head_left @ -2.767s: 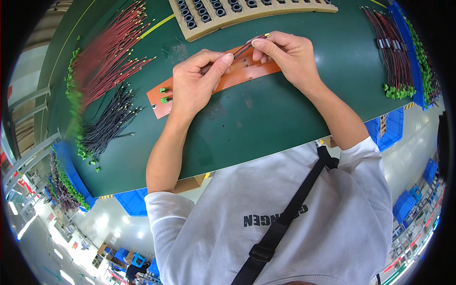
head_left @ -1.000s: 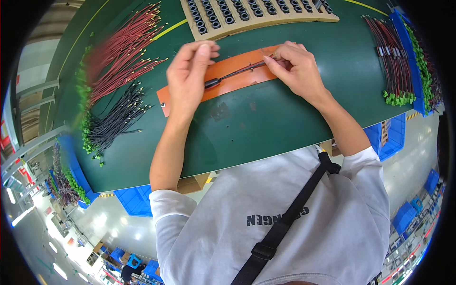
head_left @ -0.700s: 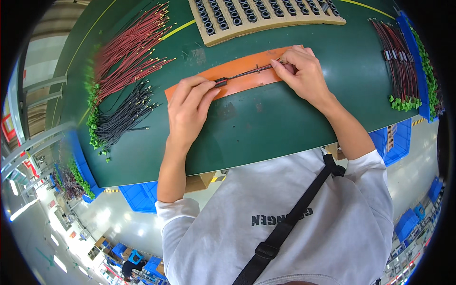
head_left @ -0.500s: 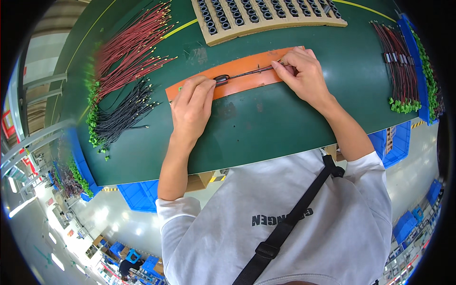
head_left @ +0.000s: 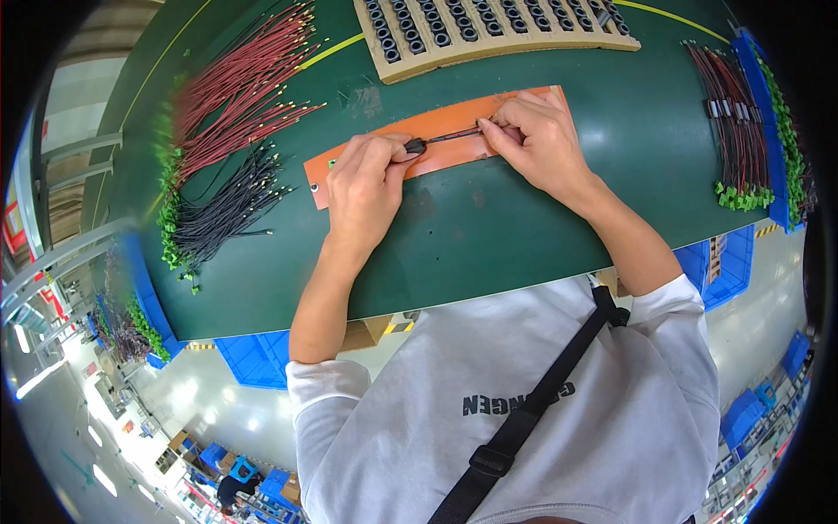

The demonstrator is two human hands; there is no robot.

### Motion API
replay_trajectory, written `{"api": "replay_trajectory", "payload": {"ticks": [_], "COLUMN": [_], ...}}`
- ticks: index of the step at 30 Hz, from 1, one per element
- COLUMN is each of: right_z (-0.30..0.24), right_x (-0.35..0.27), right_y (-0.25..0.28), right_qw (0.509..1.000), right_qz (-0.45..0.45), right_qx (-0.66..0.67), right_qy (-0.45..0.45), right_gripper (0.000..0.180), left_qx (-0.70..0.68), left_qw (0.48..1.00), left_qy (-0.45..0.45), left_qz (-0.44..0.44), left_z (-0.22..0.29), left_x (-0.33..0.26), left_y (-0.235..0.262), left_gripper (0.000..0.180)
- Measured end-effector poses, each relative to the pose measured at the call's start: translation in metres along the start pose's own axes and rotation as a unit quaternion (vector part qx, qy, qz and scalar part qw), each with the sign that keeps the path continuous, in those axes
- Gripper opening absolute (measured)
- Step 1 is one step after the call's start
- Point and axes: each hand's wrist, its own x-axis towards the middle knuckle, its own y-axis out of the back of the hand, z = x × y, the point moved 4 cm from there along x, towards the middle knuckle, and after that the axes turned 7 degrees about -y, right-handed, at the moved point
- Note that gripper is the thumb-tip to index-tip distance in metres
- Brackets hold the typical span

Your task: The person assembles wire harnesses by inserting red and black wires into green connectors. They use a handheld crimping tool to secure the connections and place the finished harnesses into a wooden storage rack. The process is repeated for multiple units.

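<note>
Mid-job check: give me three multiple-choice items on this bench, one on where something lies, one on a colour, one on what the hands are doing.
1. Where is the tray of black rings?
A. beyond the orange mat
B. on the person's lap
C. under the black wires

2. What colour is the bench top?
A. white
B. green
C. yellow

3. How is the thin dark wire held?
A. lying untouched
B. in the left hand only
C. pinched between both hands

Answers:
1 A: the tray sits past the orange mat.
2 B: the bench top is green.
3 C: the left hand and right hand each hold an end of the wire.
</note>
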Motion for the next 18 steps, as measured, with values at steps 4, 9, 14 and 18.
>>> {"api": "replay_trajectory", "payload": {"ticks": [4,9,14,18], "right_z": [0.002,0.007,0.011,0.014], "right_x": [-0.001,-0.002,-0.003,-0.003], "right_y": [0.004,0.009,0.013,0.012], "right_qw": [1.0,1.0,1.0,1.0], "right_qz": [0.006,0.013,0.018,0.014], "right_qx": [-0.008,-0.013,-0.018,-0.013], "right_qy": [0.001,-0.004,-0.003,-0.008], "right_gripper": [0.023,0.023,0.024,0.024], "left_qx": [-0.029,-0.017,-0.045,-0.066], "left_qw": [0.999,0.998,0.998,0.998], "left_qy": [0.005,-0.046,-0.024,-0.004], "left_qz": [0.021,0.029,0.022,0.016], "left_z": [0.001,0.002,0.004,0.005], "left_x": [0.005,0.012,0.017,0.02], "left_y": [-0.009,-0.014,-0.019,-0.022], "left_gripper": [0.016,0.018,0.018,0.018]}}
